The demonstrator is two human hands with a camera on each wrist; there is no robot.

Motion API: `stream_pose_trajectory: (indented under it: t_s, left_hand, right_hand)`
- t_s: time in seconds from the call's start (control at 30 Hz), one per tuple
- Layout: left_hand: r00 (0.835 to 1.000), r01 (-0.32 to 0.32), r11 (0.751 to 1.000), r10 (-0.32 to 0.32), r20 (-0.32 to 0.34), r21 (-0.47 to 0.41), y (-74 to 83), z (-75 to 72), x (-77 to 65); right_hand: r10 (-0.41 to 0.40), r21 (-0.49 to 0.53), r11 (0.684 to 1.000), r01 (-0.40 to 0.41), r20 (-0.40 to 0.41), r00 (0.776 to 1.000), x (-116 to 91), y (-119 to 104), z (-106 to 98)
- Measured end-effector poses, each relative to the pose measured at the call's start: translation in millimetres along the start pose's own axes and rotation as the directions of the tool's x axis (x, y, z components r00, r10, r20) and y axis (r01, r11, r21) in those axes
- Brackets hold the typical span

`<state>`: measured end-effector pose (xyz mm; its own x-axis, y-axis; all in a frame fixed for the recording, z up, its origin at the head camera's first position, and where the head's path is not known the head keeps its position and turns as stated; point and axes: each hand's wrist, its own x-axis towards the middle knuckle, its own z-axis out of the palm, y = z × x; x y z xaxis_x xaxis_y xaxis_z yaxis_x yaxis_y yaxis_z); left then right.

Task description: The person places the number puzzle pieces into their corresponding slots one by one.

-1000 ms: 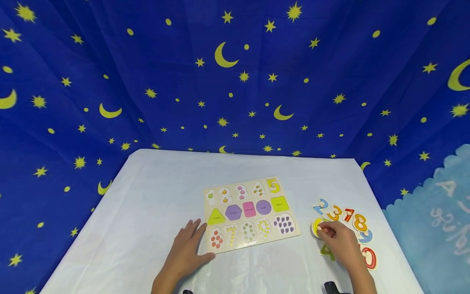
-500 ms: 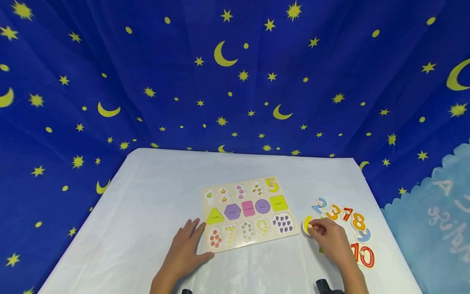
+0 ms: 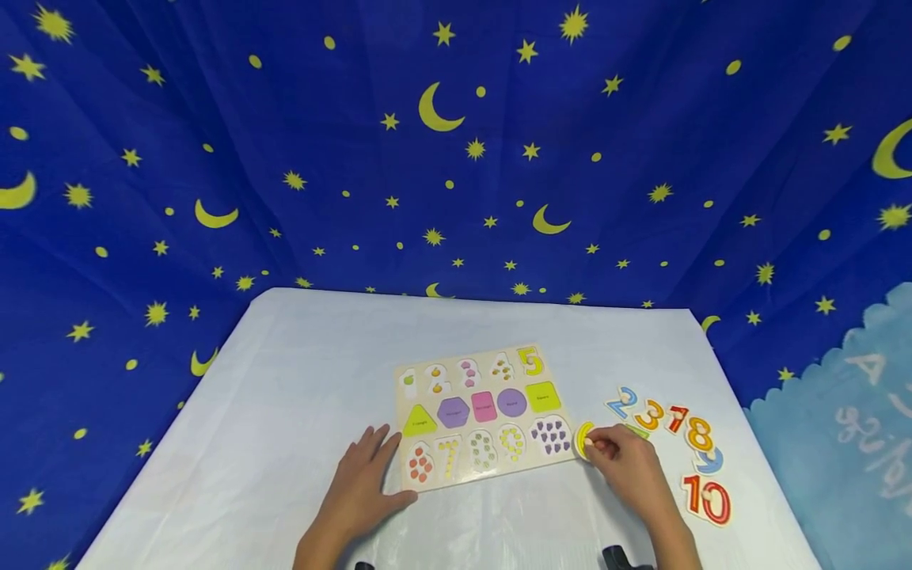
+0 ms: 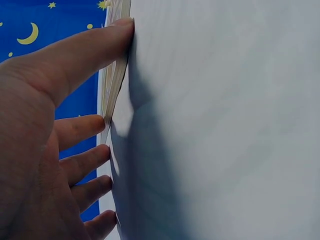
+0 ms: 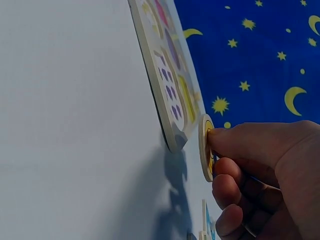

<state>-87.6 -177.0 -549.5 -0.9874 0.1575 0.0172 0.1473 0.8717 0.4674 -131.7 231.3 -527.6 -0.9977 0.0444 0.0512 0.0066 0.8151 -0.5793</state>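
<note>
A wooden number puzzle board (image 3: 484,481) lies tilted on the white table, with the 5 piece (image 3: 530,361) seated in its top right slot. My left hand (image 3: 359,479) rests at the board's lower left corner, thumb against the near edge, fingers spread along the left side. In the left wrist view the thumb touches the board's edge (image 4: 118,82). Just off the board's right side, my right hand (image 3: 627,463) pinches a yellow puzzle piece (image 3: 583,440) with a rounded outline. The right wrist view shows that piece (image 5: 202,150) on edge, its number unreadable.
To the right lie loose number pieces: a blue 2 (image 3: 622,402), an orange 3 (image 3: 650,414), a red piece (image 3: 675,419), an orange 8 (image 3: 699,435), a blue 9 (image 3: 708,459) and a red 10 (image 3: 707,499). A green piece (image 3: 637,431) is partly hidden behind my right hand.
My right hand has carried the yellow piece leftward from the loose pieces to beside the board. The left hand stays in place at the board's corner.
</note>
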Motion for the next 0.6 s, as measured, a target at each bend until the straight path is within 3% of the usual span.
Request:
stream_pose_trajectory:
  t_s: [0.6]
  left_hand:
    - [1.000,0.017,1.000,-0.017,0.013,-0.004,2.8,-1.0,1.0]
  right_hand:
    - [-0.003,0.006,1.000,0.003,0.029,1.000,3.1,-3.7,8.8]
